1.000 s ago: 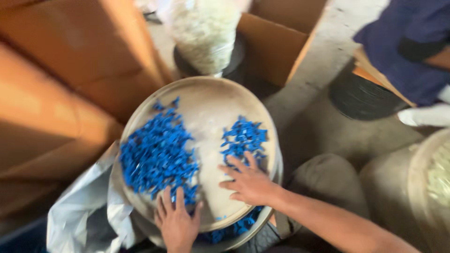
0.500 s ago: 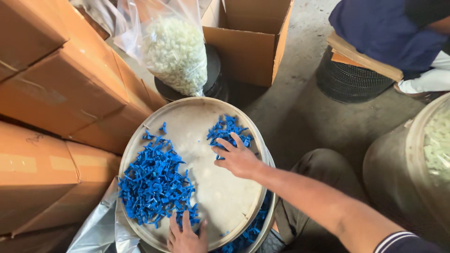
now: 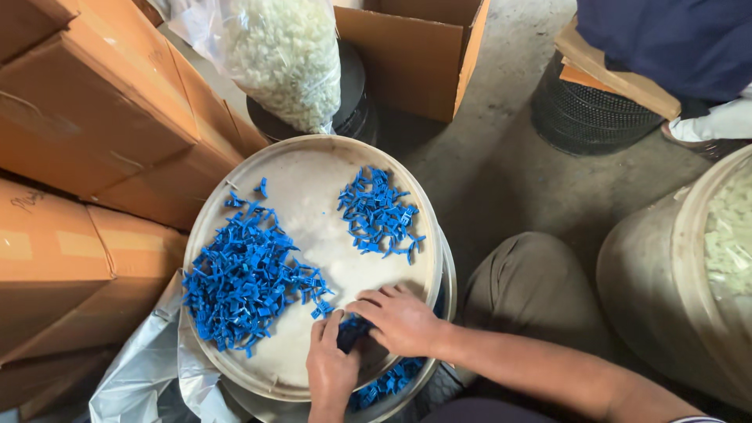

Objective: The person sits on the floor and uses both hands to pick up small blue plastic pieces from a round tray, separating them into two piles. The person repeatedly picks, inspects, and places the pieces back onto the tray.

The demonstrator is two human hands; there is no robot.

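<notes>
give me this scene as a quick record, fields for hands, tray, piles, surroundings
left hand: at the tray's near edge, fingers on a few blue plastic pieces
right hand: beside it, over the same pieces
tray: round, pale, on a drum
large blue pile: left side of the tray
small blue pile: far right side
surroundings: cardboard boxes left, bag of white pieces behind
</notes>
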